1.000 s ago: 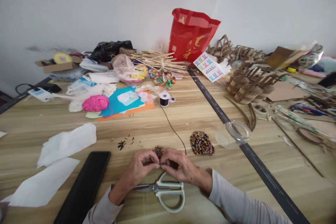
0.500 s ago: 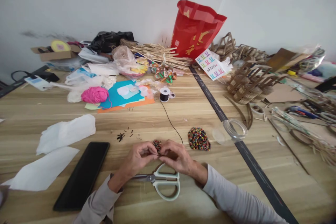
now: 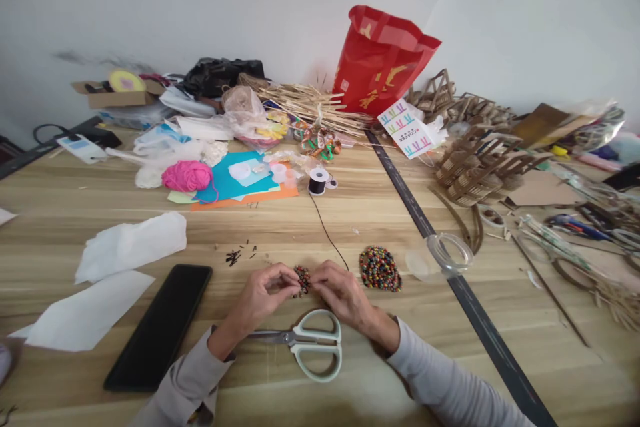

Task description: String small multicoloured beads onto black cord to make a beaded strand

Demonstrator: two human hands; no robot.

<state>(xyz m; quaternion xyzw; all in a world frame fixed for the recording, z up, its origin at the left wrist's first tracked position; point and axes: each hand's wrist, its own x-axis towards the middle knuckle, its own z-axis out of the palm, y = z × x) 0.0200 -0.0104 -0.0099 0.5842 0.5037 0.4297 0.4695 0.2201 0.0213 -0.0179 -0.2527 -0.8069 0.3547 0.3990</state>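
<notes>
My left hand (image 3: 263,297) has its thumb and fingertips pinched at the left side of a small bunch of multicoloured beads (image 3: 302,281). From the other side, my right hand (image 3: 343,293) pinches with its fingers curled, and a thin black cord (image 3: 327,233) runs from a spool (image 3: 319,181) to behind it. The fingers hide exactly where the cord meets the beads. White-handled scissors (image 3: 316,345) lie just below both hands, blades to the left. Right of my right hand rests a coiled heap of beaded strands (image 3: 380,268).
Small black pieces (image 3: 233,257) lie beyond my left hand. A black phone-like slab (image 3: 159,327) and white paper sheets (image 3: 133,247) are at left. Clear tubing (image 3: 450,253) lies right. Pink yarn (image 3: 187,177), a red bag (image 3: 383,67) and small woven baskets (image 3: 473,177) stand farther back.
My hands have drawn slightly apart at the fingertips, so more of the bead bunch shows between them. The view has shifted slightly; the scissors and bead heap stay put.
</notes>
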